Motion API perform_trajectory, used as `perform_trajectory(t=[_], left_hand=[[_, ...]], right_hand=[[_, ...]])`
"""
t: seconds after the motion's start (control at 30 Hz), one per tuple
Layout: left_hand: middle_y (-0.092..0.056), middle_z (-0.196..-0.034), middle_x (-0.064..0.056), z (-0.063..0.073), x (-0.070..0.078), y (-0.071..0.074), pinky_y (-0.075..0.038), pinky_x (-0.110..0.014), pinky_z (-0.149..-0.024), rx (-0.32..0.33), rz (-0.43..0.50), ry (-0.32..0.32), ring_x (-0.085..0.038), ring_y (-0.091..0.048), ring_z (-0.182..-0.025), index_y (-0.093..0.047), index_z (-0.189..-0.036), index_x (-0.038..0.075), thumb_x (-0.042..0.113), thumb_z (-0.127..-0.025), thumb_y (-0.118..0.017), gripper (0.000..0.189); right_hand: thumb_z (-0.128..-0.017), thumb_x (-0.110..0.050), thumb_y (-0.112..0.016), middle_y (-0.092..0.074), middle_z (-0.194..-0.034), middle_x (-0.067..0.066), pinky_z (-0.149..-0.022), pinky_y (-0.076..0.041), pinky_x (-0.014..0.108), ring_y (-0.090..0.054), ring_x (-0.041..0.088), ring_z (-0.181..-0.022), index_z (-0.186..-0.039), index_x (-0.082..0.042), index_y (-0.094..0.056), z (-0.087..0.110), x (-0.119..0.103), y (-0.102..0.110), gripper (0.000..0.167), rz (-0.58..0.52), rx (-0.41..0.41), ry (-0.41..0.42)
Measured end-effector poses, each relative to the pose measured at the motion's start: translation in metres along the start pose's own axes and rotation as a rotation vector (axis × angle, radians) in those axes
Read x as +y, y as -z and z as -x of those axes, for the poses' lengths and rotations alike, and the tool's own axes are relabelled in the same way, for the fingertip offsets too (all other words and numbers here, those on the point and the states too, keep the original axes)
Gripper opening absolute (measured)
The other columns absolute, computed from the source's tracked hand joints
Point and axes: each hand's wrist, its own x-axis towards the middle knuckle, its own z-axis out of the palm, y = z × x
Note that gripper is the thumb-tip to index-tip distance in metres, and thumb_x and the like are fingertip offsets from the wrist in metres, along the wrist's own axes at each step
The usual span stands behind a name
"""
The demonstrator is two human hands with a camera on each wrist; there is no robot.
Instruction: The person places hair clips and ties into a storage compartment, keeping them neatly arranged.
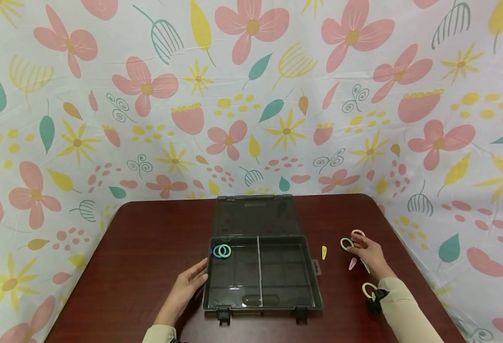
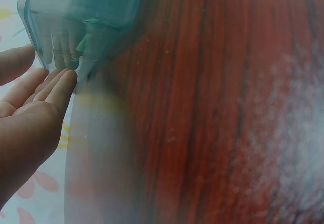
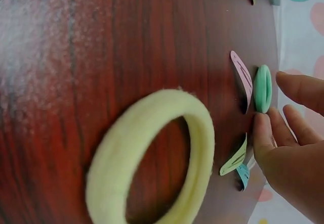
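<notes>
My left hand [image 1: 185, 288] rests against the left wall of a see-through dark storage box [image 1: 234, 288], fingers straight in the left wrist view. A blue hair tie and a mint hair tie [image 1: 224, 251] lie overlapping in its left compartment. My right hand [image 1: 369, 255] reaches over the table's right side, fingertips right at a green hair tie [image 3: 262, 89]; thumb and fingers stand apart around it. A peach hair tie [image 1: 357, 232] lies just beyond. Near that hand are a pink hair clip [image 3: 242, 80], a light green clip [image 3: 235, 158] and a blue clip [image 3: 244, 176].
The box's lid [image 1: 256, 216] is folded back toward the wall; a white divider [image 1: 258, 271] splits its inside. A yellow clip [image 1: 324, 252] lies right of the box. Below the right wrist is a pale yellow hair tie [image 3: 119, 168]. Flowered cloth [image 1: 251, 119] hangs behind the table.
</notes>
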Motion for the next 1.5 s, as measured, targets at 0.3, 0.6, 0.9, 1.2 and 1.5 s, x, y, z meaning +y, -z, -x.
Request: perform_trajectory(t=[0.3,0.6,0.9,1.2,1.5], left_hand=[[-0.037,-0.148,-0.023,0.0,0.0,0.001,-0.04,-0.044,-0.105,-0.013,0.006,0.009,-0.038,-0.037,-0.135,-0.038,-0.146,0.001,0.006,-0.098,-0.055,0.051],[-0.035,-0.149,-0.023,0.0,0.0,0.001,-0.04,-0.045,-0.105,-0.027,0.008,0.015,-0.038,-0.036,-0.136,-0.037,-0.147,0.003,0.006,-0.098,-0.054,0.052],[-0.036,-0.149,-0.022,0.001,0.001,0.0,-0.039,-0.044,-0.106,-0.022,0.015,0.0,-0.037,-0.036,-0.136,-0.037,-0.147,0.002,0.007,-0.098,-0.054,0.052],[-0.035,-0.149,-0.023,0.002,0.001,0.0,-0.039,-0.043,-0.106,-0.028,0.017,0.002,-0.038,-0.036,-0.136,-0.037,-0.147,0.002,0.006,-0.098,-0.054,0.052],[-0.035,-0.149,-0.023,0.001,0.0,0.0,-0.039,-0.044,-0.105,-0.028,0.013,0.009,-0.038,-0.036,-0.136,-0.036,-0.147,0.001,0.006,-0.099,-0.053,0.052]], right_hand=[[-0.09,-0.003,-0.064,-0.042,-0.14,0.031,-0.072,-0.049,0.013,-0.047,0.041,-0.118,-0.142,0.008,-0.04,-0.006,0.006,-0.005,0.058,0.019,0.031,0.027],[-0.09,-0.005,-0.066,-0.048,-0.131,0.031,-0.073,-0.049,0.019,-0.048,0.04,-0.115,-0.14,0.007,-0.043,-0.008,0.011,-0.005,0.055,0.067,0.042,0.042],[-0.091,-0.006,-0.065,-0.053,-0.121,0.028,-0.07,-0.049,0.022,-0.057,0.02,-0.093,-0.132,0.01,-0.051,-0.007,0.009,-0.007,0.047,0.116,0.053,0.028],[-0.09,-0.01,-0.068,-0.061,-0.109,0.022,-0.067,-0.05,0.02,-0.055,-0.002,-0.078,-0.128,0.012,-0.053,-0.007,0.014,-0.004,0.046,0.094,0.071,0.053],[-0.093,-0.008,-0.064,-0.068,-0.101,0.015,-0.069,-0.056,0.026,-0.066,0.01,-0.079,-0.125,0.014,-0.053,-0.006,0.009,-0.004,0.041,-0.008,0.046,0.052]])
